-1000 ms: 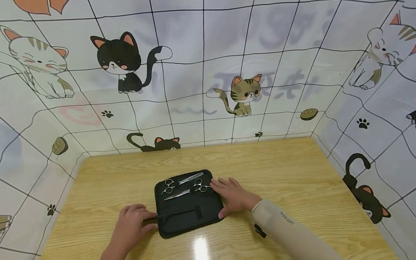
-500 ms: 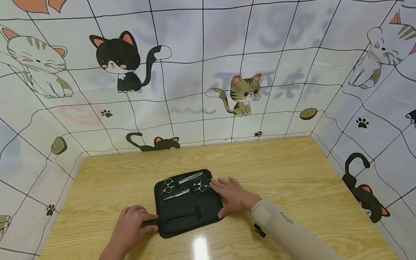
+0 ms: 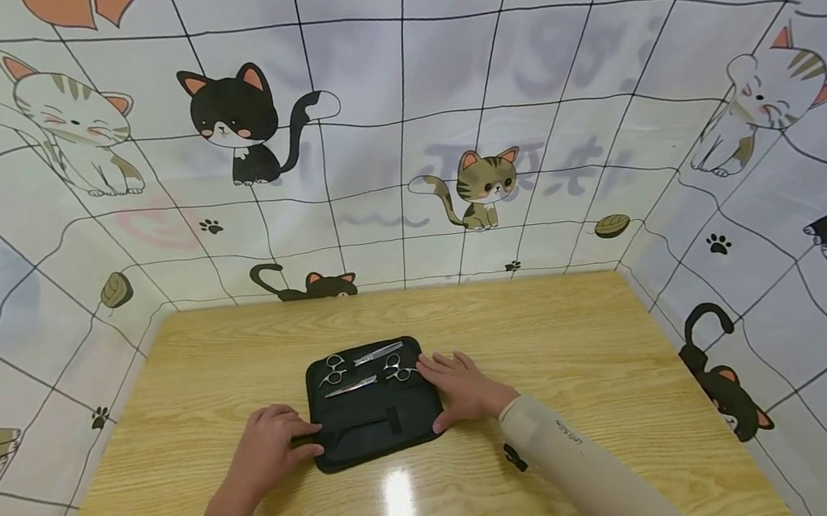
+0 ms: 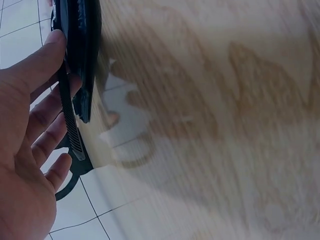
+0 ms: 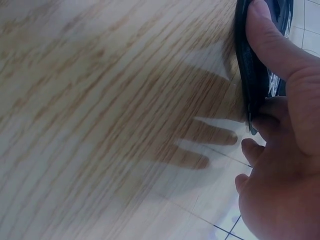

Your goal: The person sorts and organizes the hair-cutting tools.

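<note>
An open black scissor case (image 3: 372, 451) lies flat on the wooden table in the head view, slightly turned. Two pairs of silver scissors sit in its upper half, one pair (image 3: 379, 353) above the other (image 3: 351, 387). My left hand (image 3: 268, 451) is at the case's left edge, pinching a black comb (image 4: 70, 115) between thumb and fingers. Fine teeth show on the comb's free end in the left wrist view; its other part runs over the case towards a strap (image 3: 393, 421). My right hand (image 3: 465, 390) rests along the right edge, fingers spread and thumb at the lower corner.
The wooden table (image 3: 539, 321) extends around the case on all sides. A white cloth (image 3: 374, 154) with black grid lines and cartoon cats stands behind it and at both sides. A bright light reflection lies on the tabletop in front of the case.
My left hand has moved slightly right with the comb, its fingertips now over the case's left edge. The right hand and the case stay in place.
</note>
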Action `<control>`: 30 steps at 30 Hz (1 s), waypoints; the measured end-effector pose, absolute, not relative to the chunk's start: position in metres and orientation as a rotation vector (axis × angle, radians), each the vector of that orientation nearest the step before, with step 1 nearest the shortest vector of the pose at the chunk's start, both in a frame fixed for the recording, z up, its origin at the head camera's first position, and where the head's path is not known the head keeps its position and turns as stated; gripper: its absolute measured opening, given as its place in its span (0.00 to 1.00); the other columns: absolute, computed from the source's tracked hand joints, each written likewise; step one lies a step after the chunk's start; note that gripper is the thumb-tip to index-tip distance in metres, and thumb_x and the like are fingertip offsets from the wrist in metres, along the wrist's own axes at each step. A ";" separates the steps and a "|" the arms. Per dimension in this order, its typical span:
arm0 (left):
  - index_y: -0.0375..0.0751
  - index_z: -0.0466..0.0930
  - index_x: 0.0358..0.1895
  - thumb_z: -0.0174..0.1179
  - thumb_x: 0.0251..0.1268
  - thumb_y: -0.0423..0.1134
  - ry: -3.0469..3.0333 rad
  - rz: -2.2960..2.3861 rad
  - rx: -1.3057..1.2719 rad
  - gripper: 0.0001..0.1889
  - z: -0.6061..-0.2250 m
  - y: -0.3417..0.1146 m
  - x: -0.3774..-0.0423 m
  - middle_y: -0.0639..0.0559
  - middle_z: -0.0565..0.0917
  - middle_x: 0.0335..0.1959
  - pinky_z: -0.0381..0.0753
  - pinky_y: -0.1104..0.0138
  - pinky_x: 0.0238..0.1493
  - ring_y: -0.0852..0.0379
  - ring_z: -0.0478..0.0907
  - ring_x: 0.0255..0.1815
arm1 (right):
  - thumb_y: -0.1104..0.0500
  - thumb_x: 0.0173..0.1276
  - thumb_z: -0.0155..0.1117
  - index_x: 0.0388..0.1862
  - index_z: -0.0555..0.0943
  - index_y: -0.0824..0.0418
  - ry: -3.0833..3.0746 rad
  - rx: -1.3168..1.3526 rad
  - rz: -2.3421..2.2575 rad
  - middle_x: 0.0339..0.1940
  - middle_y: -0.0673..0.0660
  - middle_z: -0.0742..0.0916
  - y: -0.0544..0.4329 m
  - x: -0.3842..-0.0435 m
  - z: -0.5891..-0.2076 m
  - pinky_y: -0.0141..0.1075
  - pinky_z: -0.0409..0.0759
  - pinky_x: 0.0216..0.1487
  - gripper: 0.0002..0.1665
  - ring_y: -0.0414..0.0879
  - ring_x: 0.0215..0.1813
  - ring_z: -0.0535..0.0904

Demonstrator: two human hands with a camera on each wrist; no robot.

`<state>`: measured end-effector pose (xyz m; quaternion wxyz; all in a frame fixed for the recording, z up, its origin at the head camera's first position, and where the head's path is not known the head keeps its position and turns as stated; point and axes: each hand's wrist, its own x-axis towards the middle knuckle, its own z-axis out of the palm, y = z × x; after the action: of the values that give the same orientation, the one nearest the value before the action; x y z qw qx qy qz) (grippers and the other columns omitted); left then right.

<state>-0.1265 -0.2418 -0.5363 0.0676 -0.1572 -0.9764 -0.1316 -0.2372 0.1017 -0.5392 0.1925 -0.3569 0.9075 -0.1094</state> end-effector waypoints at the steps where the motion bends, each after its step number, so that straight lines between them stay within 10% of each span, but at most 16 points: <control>1: 0.54 0.91 0.39 0.74 0.46 0.52 -2.951 -0.402 -0.466 0.15 -0.537 -0.241 -0.127 0.57 0.88 0.36 0.71 0.47 0.60 0.49 0.78 0.52 | 0.36 0.52 0.74 0.80 0.51 0.57 2.545 -1.003 -0.313 0.82 0.54 0.54 0.102 -0.237 -0.539 0.56 0.39 0.79 0.65 0.55 0.82 0.47; 30: 0.52 0.88 0.37 0.73 0.49 0.54 -2.982 -0.422 -0.389 0.15 -0.549 -0.213 -0.131 0.57 0.86 0.38 0.69 0.47 0.63 0.51 0.77 0.52 | 0.35 0.53 0.73 0.80 0.51 0.55 2.550 -0.999 -0.288 0.82 0.53 0.54 0.101 -0.236 -0.538 0.55 0.39 0.79 0.64 0.53 0.82 0.48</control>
<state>-0.1315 -0.2129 -0.5486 0.0525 -0.1278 -0.9806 -0.1388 -0.2362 0.1012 -0.5381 0.1926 -0.3558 0.9087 -0.1027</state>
